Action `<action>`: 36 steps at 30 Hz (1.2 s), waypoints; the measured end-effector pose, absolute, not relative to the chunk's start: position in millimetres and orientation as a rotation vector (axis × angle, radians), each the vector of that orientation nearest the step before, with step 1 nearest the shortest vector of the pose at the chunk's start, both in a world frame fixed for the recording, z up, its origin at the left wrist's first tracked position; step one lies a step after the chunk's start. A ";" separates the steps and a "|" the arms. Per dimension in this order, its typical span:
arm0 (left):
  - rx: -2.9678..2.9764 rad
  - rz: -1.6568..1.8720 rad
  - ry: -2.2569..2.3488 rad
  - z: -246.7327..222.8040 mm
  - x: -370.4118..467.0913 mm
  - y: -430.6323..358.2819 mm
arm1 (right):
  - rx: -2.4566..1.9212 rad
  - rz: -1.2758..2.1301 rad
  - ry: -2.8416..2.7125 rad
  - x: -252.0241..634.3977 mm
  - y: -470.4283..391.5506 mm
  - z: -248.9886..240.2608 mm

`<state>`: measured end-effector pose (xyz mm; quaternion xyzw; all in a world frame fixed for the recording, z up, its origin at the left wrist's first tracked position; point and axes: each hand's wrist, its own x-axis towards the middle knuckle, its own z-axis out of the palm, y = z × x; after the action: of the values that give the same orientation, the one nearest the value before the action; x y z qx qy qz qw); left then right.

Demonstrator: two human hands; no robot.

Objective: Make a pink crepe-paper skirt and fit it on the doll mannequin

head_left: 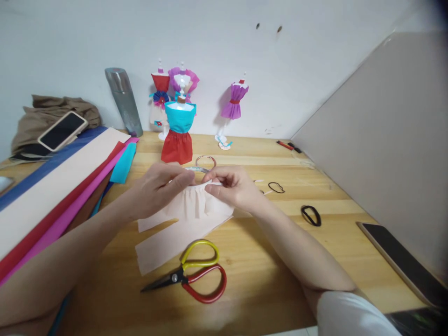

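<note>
Both hands pinch the top edge of a gathered cream strip (198,207), which looks like crepe paper or thin fabric. My left hand (161,189) has its fingers closed at the strip's left side, and my right hand (236,189) grips the edge with thumb and fingers. Small folds run down between them. Beneath lies a flat pale strip (164,249) on the wooden table (266,284). Scissors (174,278) with one yellow and one red handle lie closer to me. Just behind the hands are a pale ring (196,169), partly hidden, and a thin reddish ring (206,158).
Small mannequins stand by the wall, one in a turquoise top and red skirt (178,133), another in a purple dress (236,102). Coloured sheets (70,186), a phone (63,130) and a bottle (124,100) are at left. Black bands (311,215) and a dark tablet (395,256) lie right.
</note>
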<state>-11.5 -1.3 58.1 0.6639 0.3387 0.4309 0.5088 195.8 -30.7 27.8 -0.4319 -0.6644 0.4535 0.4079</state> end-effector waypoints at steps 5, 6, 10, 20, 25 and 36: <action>2.003 0.619 0.705 49.3 -5.0 -1.1 | -1.083 1.174 -1.725 194.1 -29.5 26.5; 1.987 0.584 0.676 48.6 -3.7 -0.6 | -1.096 1.164 -1.752 194.4 -29.4 26.7; 1.876 0.428 0.643 46.3 -2.4 3.8 | -1.079 1.247 -1.803 197.3 -29.2 28.6; 2.108 0.186 0.608 50.2 -17.9 22.8 | -0.905 1.685 -1.615 204.1 -27.2 24.5; 2.555 0.085 0.734 57.3 -12.4 8.4 | -1.048 1.376 -1.996 198.6 -30.4 29.8; 2.887 -0.204 1.010 58.9 0.9 -34.4 | -1.321 0.835 -2.396 181.7 -53.7 43.0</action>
<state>0.9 -34.4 58.9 0.9411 0.3293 -0.0665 0.0383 181.7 -53.7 43.0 -0.4571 -0.8294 0.2890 0.1401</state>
